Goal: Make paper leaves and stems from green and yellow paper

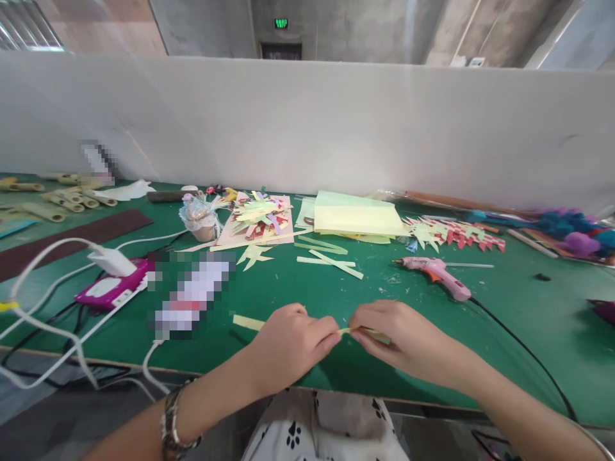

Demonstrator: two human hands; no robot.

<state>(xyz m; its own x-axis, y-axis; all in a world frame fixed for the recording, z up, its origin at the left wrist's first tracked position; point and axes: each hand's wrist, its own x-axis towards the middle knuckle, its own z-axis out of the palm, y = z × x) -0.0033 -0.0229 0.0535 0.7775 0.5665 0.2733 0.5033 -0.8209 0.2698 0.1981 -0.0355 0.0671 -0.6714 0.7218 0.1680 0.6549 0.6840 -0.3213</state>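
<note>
My left hand (293,339) and my right hand (401,336) meet near the front edge of the green table (432,378). Both are closed in a pinch on a thin pale yellow paper strip (344,331) stretched between their fingertips. One end of the strip pokes out to the left of my left hand, and another bit shows under my right palm. A bracelet sits on my left wrist.
A pink glue gun (435,272) lies behind my right hand, its black cord running right. Loose paper strips (327,259), a stack of yellow-green paper (358,218), cut paper shapes (262,214) and a pink power strip (108,288) with white cables lie around. A white partition backs the table.
</note>
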